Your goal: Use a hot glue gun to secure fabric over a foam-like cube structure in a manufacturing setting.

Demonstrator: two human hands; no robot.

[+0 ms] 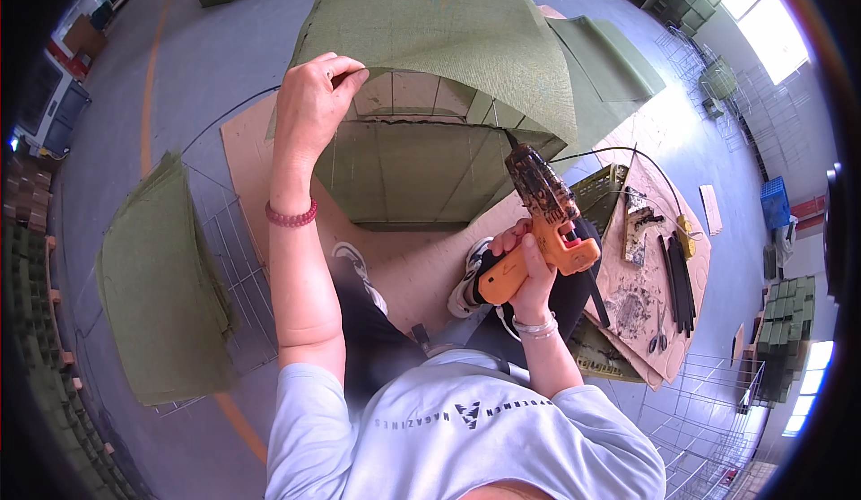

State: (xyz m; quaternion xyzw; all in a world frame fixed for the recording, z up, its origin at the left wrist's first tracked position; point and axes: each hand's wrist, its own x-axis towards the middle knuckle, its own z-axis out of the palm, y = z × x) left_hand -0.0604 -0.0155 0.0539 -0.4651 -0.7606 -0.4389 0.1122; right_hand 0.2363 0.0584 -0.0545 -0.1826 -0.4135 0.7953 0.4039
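Gluing step, by look of it. Left hand (309, 105) pinches edge of green fabric (439, 43), lifting it off wire box frame (404, 173) on cardboard sheet (269, 195) on floor. Right hand (529, 271) fingers clenched round orange glue gun (543, 222), tip near frame's right corner. Next move likely needs steady tip along frame edge.

My left hand (314, 101) covers the edge of the green fabric sheet (439, 43) it pinches, and my thumb is tucked out of sight there. My right hand (529, 271) hides most of the orange glue gun's (543, 217) grip; its nozzle tip is lost against the wire frame (413, 155). My lap hides part of my 2 shoes (466, 280). The small tools on the cardboard (641, 276) are too small to identify.
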